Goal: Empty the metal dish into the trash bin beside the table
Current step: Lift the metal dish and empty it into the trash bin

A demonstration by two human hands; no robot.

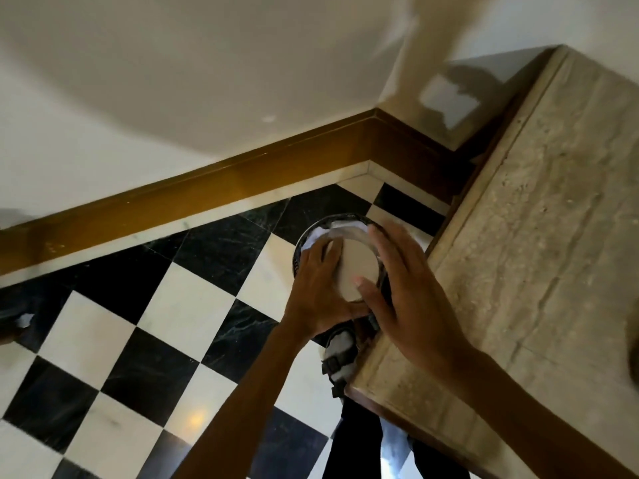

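I hold the metal dish (358,267) in both hands, tipped over so its pale round underside faces me. It hangs right above the round dark trash bin (300,248), which stands on the floor beside the table's left edge. My left hand (316,292) grips the dish's left rim, and my right hand (406,288) clasps its right side with fingers spread. Something white and crumpled (333,229) shows inside the bin past the dish. Whatever the dish holds is hidden.
The stone-topped table (539,257) fills the right side, its corner close to my right wrist. A black-and-white checkered floor (179,305) spreads to the left, bounded by a wooden skirting board (207,188). My sandaled foot (340,347) stands just below the bin.
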